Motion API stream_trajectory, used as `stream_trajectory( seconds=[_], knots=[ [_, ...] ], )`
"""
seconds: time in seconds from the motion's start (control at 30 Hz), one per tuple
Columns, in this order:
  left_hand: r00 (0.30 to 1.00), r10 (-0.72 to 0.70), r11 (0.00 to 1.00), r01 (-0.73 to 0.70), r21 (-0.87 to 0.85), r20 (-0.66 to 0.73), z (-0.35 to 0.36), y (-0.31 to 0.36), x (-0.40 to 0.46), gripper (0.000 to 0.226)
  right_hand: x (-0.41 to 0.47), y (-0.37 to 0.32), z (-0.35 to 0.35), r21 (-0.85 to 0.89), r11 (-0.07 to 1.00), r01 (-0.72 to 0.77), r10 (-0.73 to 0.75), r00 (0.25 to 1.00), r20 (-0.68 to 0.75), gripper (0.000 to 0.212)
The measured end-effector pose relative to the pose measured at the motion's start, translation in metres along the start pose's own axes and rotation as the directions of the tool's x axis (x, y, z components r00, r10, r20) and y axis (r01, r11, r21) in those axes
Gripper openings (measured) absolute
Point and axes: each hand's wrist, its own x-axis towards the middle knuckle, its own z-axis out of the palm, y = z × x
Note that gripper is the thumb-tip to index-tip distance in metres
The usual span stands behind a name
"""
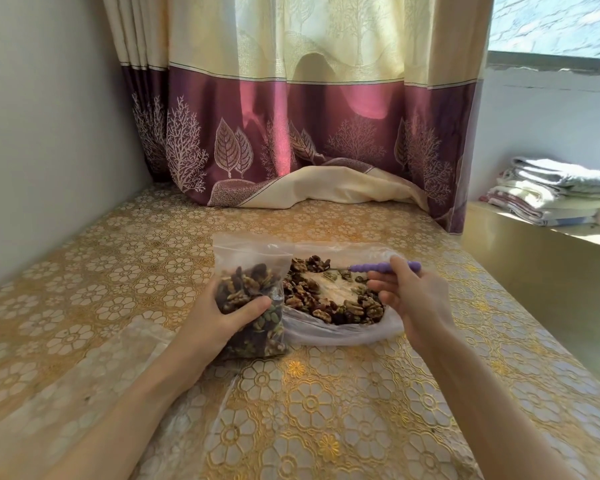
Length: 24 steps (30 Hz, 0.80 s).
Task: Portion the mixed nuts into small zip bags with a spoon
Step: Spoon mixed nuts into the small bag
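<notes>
Head view. The left hand (222, 315) grasps a small zip bag (250, 296), thumb across its front and fingers behind it; the bag stands upright on the tabletop (326, 410), well filled with mixed nuts, its mouth apparently unsealed, though the clear film makes this hard to confirm. Touching the bag at its 3 o'clock side lies a large clear bag (343, 327), spread open and flat, holding a ring of loose nuts (326, 306) around a bare middle patch. The right hand (416, 299) pinches the purple handle of a spoon (381, 267) between thumb and fingertips; the handle runs level toward 9 o'clock, and the bowl end sits over the loose nuts, too dark to make out clearly. The tabletop carries a gold floral cover. At 12 o'clock a cream and maroon curtain (309, 133) hangs down, its hem bunched on the tabletop. At 3 o'clock, folded cloths (555, 192) are stacked on a ledge under a window.
</notes>
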Motion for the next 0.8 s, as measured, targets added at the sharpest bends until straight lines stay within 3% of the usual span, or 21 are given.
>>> stream_trajectory(
  seconds=[0.13,0.4,0.5,0.67,0.8],
  knots=[
    [1.000,0.003,1.000,-0.004,0.025,0.010,0.001,0.000,0.000,0.067,-0.001,-0.007,-0.001,0.051,0.997,0.054,-0.051,0.997,-0.052,0.032],
    [1.000,0.000,0.999,-0.002,0.053,0.031,0.000,0.000,0.002,0.061,-0.021,-0.030,0.010,0.215,0.961,0.177,-0.205,0.972,0.116,0.038],
    [0.999,0.004,0.998,-0.007,0.056,0.054,0.000,0.002,0.001,0.059,-0.027,-0.031,0.014,0.192,0.963,0.189,-0.228,0.951,0.210,0.040],
    [0.997,-0.003,1.000,0.003,0.010,0.078,-0.002,0.000,0.001,0.059,-0.031,-0.028,0.018,0.119,0.963,0.243,-0.268,0.913,0.308,0.022],
    [0.996,0.016,1.000,-0.016,-0.006,0.085,-0.001,0.002,0.000,0.063,-0.030,-0.028,0.017,0.130,0.963,0.238,-0.269,0.896,0.352,0.020]
  ],
)
